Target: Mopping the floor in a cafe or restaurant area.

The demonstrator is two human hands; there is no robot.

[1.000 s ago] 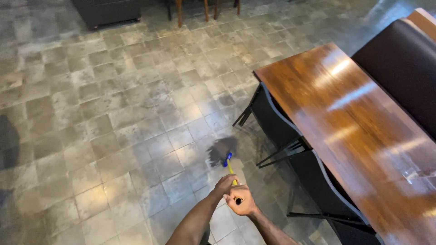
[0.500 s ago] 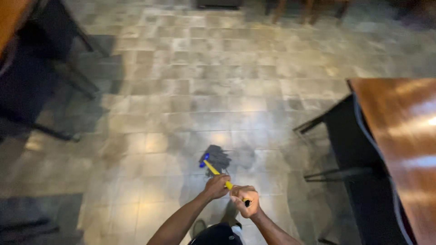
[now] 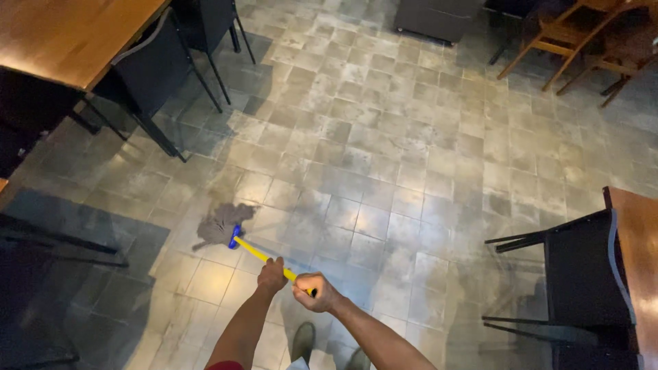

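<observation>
Mop (image 3: 229, 226) head on tiled floor (image 3: 384, 157), ahead-left of hands. Left hand (image 3: 272, 275) and right hand (image 3: 317, 291) clamped on yellow handle (image 3: 259, 255), close together.

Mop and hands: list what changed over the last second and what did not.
The mop head swung across the tiled floor from the person's right, beside the table there, over to their left front. The view turned along, bringing the wooden table and black chair on the left into sight. Unchanged: left hand and right hand both grip the yellow handle, left hand lower down.
</observation>
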